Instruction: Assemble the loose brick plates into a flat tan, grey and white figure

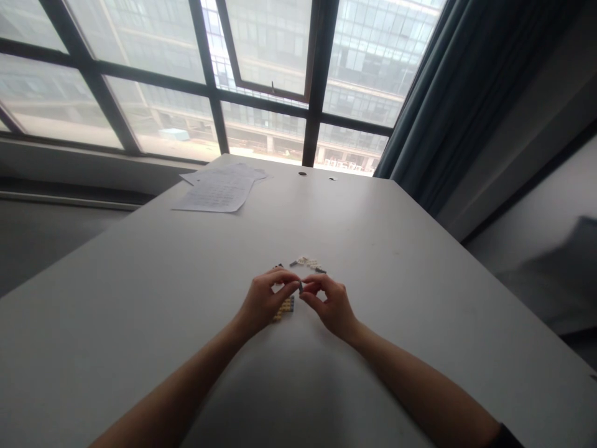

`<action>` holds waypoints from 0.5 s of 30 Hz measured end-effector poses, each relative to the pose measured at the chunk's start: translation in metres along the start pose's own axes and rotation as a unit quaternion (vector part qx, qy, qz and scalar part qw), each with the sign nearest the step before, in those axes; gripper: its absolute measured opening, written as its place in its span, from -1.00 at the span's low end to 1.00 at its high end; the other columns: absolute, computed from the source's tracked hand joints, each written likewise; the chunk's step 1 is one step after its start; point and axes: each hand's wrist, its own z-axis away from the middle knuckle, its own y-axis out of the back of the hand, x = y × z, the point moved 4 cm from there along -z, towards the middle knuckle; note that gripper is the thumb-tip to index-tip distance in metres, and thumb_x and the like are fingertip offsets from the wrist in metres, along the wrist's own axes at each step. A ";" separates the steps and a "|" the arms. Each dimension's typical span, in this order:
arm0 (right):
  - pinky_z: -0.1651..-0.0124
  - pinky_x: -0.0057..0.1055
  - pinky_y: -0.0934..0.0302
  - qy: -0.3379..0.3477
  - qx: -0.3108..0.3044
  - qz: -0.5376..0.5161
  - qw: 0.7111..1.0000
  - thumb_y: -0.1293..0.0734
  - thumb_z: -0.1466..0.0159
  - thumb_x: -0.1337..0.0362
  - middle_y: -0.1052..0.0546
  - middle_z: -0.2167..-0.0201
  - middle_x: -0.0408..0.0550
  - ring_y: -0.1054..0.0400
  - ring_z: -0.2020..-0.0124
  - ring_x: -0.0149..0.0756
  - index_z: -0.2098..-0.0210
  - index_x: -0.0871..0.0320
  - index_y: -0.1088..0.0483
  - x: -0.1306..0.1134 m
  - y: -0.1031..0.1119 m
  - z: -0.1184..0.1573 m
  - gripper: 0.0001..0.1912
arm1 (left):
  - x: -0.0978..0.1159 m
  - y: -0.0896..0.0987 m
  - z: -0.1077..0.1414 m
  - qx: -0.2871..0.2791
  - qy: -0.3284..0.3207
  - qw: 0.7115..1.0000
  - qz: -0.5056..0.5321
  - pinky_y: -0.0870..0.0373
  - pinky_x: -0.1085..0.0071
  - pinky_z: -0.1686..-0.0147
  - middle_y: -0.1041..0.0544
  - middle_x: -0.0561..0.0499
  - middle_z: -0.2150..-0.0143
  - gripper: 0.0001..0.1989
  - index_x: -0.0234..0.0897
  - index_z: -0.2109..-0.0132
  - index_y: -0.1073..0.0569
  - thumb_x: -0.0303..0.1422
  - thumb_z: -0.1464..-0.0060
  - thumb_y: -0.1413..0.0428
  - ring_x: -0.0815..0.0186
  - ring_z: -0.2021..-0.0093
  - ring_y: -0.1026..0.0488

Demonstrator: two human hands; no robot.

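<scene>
Both hands meet over the middle of the table, fingertips pinched. Between them is a small grey piece (301,287), which looks like a toy building brick. My left hand (267,295) grips its left side, and my right hand (330,305) holds it from the right. Under my left hand lies a tan and grey brick build (286,306), partly covered by the fingers and palm. Just beyond the fingertips, several loose cream bricks (311,264) lie on the table, with a dark grey brick (321,270) at their right end and another grey brick (293,263) at their left.
The white table (396,280) stretches away to a large window (275,50). Printed papers (217,190) lie at its far left. A round dark hole (303,173) is near the far edge. A dark blue curtain (433,106) hangs on the right.
</scene>
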 end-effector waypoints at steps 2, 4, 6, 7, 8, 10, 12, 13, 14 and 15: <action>0.27 -0.44 -0.34 -0.009 -0.013 -0.017 1.000 -0.40 -0.16 0.27 -0.57 0.40 -0.15 -0.46 0.38 -0.36 0.10 0.06 -0.43 -0.001 -0.001 0.000 -0.71 | -0.006 -0.001 -0.001 -0.017 0.067 0.996 0.055 -0.39 0.41 0.32 -0.58 -0.01 0.39 -0.77 -0.28 0.33 -0.53 -0.20 -0.03 -0.15 0.28 0.35 -0.49; 0.22 -0.40 -0.35 0.010 -0.027 -0.014 0.999 -0.41 -0.15 0.29 -0.58 0.37 -0.13 -0.46 0.37 -0.36 0.07 0.06 -0.44 -0.002 -0.001 -0.001 -0.67 | -0.011 -0.003 -0.001 -0.034 0.116 0.987 0.105 -0.40 0.42 0.35 -0.59 -0.01 0.40 -0.73 -0.30 0.33 -0.53 -0.16 0.01 -0.16 0.28 0.36 -0.50; 0.18 -0.38 -0.35 0.030 -0.034 -0.008 0.999 -0.40 -0.15 0.32 -0.58 0.35 -0.12 -0.45 0.35 -0.36 0.07 0.05 -0.45 -0.003 -0.001 -0.001 -0.67 | -0.015 -0.003 -0.001 -0.046 0.139 0.981 0.126 -0.40 0.43 0.37 -0.59 -0.01 0.40 -0.72 -0.31 0.34 -0.54 -0.14 0.04 -0.18 0.28 0.38 -0.50; 0.18 -0.38 -0.35 0.034 -0.036 -0.008 0.999 -0.40 -0.15 0.33 -0.58 0.35 -0.12 -0.45 0.35 -0.36 0.07 0.05 -0.46 -0.003 -0.001 -0.001 -0.67 | -0.016 -0.002 -0.001 -0.047 0.142 0.981 0.125 -0.40 0.43 0.37 -0.59 -0.01 0.41 -0.72 -0.31 0.35 -0.54 -0.14 0.05 -0.19 0.28 0.39 -0.50; 0.18 -0.38 -0.35 0.033 -0.036 -0.009 0.999 -0.39 -0.16 0.34 -0.58 0.35 -0.12 -0.45 0.36 -0.36 0.07 0.05 -0.46 -0.003 0.000 -0.001 -0.68 | -0.016 -0.002 -0.001 -0.046 0.141 0.982 0.121 -0.40 0.43 0.37 -0.59 -0.01 0.41 -0.72 -0.31 0.35 -0.54 -0.15 0.06 -0.20 0.28 0.40 -0.50; 0.18 -0.39 -0.35 0.024 -0.035 -0.015 0.999 -0.39 -0.15 0.35 -0.58 0.35 -0.13 -0.45 0.36 -0.37 0.07 0.05 -0.46 -0.002 -0.001 -0.001 -0.67 | -0.016 -0.001 -0.001 -0.042 0.137 0.984 0.110 -0.39 0.43 0.39 -0.59 -0.01 0.43 -0.72 -0.30 0.36 -0.55 -0.15 0.06 -0.21 0.28 0.41 -0.49; 0.18 -0.40 -0.35 0.014 -0.036 -0.016 0.999 -0.40 -0.14 0.36 -0.58 0.35 -0.14 -0.46 0.37 -0.37 0.08 0.05 -0.46 -0.002 -0.001 0.000 -0.67 | -0.015 0.000 -0.002 -0.040 0.129 0.986 0.096 -0.38 0.44 0.39 -0.59 0.00 0.44 -0.73 -0.30 0.36 -0.56 -0.15 0.06 -0.21 0.29 0.41 -0.49; 0.18 -0.41 -0.34 0.011 -0.037 -0.013 0.999 -0.40 -0.13 0.37 -0.58 0.36 -0.14 -0.45 0.37 -0.38 0.09 0.06 -0.46 -0.002 -0.002 0.000 -0.67 | -0.014 0.000 -0.002 -0.040 0.123 0.988 0.087 -0.38 0.45 0.39 -0.59 0.00 0.44 -0.74 -0.30 0.36 -0.56 -0.16 0.05 -0.20 0.29 0.41 -0.49; 0.19 -0.41 -0.34 0.007 -0.037 -0.009 0.999 -0.41 -0.12 0.37 -0.58 0.37 -0.15 -0.44 0.38 -0.38 0.10 0.06 -0.46 -0.002 -0.002 0.000 -0.67 | -0.013 0.000 -0.002 -0.042 0.117 0.989 0.077 -0.37 0.45 0.38 -0.58 0.01 0.44 -0.74 -0.29 0.36 -0.57 -0.17 0.04 -0.20 0.30 0.41 -0.48; 0.20 -0.41 -0.33 0.006 -0.036 -0.004 0.999 -0.41 -0.11 0.38 -0.57 0.38 -0.15 -0.44 0.39 -0.38 0.12 0.07 -0.46 -0.002 -0.002 -0.001 -0.68 | -0.012 0.000 -0.002 -0.043 0.110 0.991 0.066 -0.37 0.46 0.38 -0.58 0.01 0.44 -0.76 -0.29 0.36 -0.57 -0.18 0.03 -0.20 0.30 0.40 -0.48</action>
